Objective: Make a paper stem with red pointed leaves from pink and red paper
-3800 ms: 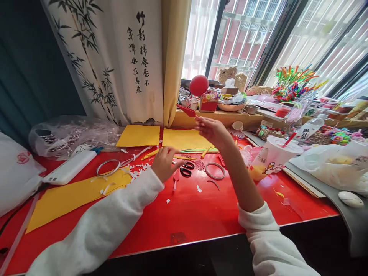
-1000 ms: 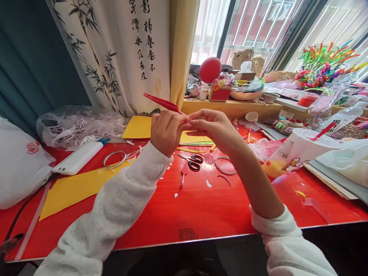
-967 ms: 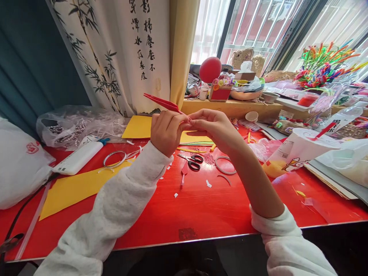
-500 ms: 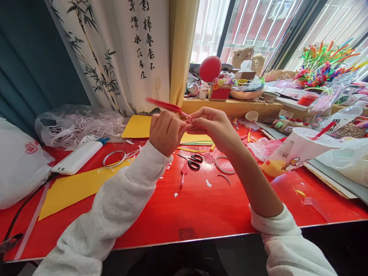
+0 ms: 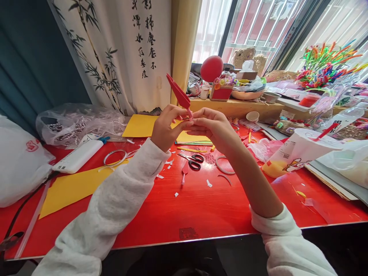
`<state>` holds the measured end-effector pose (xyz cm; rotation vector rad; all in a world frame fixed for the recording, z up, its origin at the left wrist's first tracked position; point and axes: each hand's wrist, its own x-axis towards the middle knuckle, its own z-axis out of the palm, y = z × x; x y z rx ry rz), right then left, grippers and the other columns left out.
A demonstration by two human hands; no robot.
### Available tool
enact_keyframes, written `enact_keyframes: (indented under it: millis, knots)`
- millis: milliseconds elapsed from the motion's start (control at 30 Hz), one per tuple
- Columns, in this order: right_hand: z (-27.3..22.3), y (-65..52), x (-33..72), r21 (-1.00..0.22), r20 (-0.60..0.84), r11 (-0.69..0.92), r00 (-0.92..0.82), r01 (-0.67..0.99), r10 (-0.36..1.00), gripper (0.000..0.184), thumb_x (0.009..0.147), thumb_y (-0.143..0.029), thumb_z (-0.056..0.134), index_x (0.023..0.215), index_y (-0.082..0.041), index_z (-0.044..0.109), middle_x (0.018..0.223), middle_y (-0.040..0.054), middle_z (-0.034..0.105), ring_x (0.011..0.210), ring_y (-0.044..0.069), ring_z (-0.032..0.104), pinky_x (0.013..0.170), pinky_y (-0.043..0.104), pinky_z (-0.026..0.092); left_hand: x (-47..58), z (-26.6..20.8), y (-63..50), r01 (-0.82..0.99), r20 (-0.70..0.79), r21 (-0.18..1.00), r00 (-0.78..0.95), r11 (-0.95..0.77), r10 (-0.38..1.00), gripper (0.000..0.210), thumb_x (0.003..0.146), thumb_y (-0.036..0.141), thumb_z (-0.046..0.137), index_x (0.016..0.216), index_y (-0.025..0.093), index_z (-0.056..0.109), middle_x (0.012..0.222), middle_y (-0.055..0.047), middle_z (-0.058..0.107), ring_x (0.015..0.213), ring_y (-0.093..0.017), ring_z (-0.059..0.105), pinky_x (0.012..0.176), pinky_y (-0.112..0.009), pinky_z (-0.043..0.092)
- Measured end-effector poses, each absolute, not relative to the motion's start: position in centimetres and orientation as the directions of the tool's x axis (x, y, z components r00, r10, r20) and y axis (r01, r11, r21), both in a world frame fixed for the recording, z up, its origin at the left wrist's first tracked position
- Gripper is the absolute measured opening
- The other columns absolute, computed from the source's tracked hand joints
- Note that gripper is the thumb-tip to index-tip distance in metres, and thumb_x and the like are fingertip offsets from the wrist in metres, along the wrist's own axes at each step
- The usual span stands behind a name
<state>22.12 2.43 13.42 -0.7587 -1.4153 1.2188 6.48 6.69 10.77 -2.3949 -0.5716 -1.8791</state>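
Note:
Above the far half of the table, both hands meet at a red pointed paper piece with a thin pink stem. My left hand pinches the stem from the left with thumb and fingers. From the right, my right hand is closed on the same stem, its fingertips almost against the left thumb. The red blade stands up, tilted to the left. Below them, black-handled scissors lie partly spread on the table, beside a similar small red pointed piece with a pink stem.
Yellow paper sheets lie left, near a roll of silvery tape and a white power bank. White scraps dot the red table. A tilted drink cup stands right. A crowded windowsill runs behind.
The red paper piece has swung from nearly level to more upright. My left hand has turned, its thumb now showing on the stem. My right hand has barely moved.

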Motion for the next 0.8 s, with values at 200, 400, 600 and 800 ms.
enact_keyframes:
  millis: [200, 400, 600, 800]
  knots:
    - [13.7, 2.2, 21.7, -0.964, 0.241, 0.206, -0.22, -0.171, 0.945, 0.004, 0.074, -0.015, 0.06, 0.078, -0.015, 0.059, 0.075, 0.0019, 0.07, 0.071, 0.012, 0.069, 0.077, 0.029, 0.057, 6.5, 10.7, 6.3, 0.299, 0.957, 0.205, 0.14, -0.932, 0.255, 0.018, 0.078, 0.035, 0.066, 0.078, 0.018, 0.063, 0.078, -0.001, 0.063, 0.071, -0.01, 0.058, 0.062, -0.023, 0.043]
    - [13.9, 2.1, 21.9, -0.966, 0.212, 0.158, -0.273, -0.206, 0.938, 0.006, 0.073, -0.015, 0.061, 0.079, -0.015, 0.059, 0.076, 0.0024, 0.071, 0.073, 0.014, 0.07, 0.08, 0.029, 0.057, 6.2, 10.9, 6.3, 0.215, 0.929, 0.271, 0.195, -0.938, 0.313, 0.015, 0.08, 0.033, 0.064, 0.083, 0.019, 0.065, 0.082, -0.002, 0.063, 0.074, -0.011, 0.058, 0.063, -0.023, 0.045]
    - [14.0, 2.2, 22.6, -0.978, 0.16, 0.091, -0.393, -0.188, 0.905, 0.025, 0.074, -0.016, 0.062, 0.098, -0.014, 0.061, 0.086, 0.0058, 0.072, 0.08, 0.016, 0.071, 0.08, 0.028, 0.056, 5.0, 11.7, 6.2, 0.132, 0.818, 0.441, 0.349, -0.888, 0.458, 0.017, 0.082, 0.031, 0.06, 0.091, 0.019, 0.07, 0.083, -0.002, 0.064, 0.077, -0.011, 0.059, 0.068, -0.024, 0.045]
    - [13.8, 2.2, 22.6, -0.988, 0.134, 0.097, -0.367, -0.117, 0.92, 0.023, 0.074, -0.014, 0.061, 0.097, -0.016, 0.058, 0.08, 0.0047, 0.072, 0.079, 0.017, 0.071, 0.08, 0.031, 0.057, 4.8, 12.3, 6.0, 0.247, 0.754, 0.437, 0.423, -0.865, 0.502, 0.023, 0.078, 0.033, 0.064, 0.089, 0.015, 0.07, 0.084, -0.004, 0.064, 0.075, -0.012, 0.059, 0.066, -0.023, 0.044]
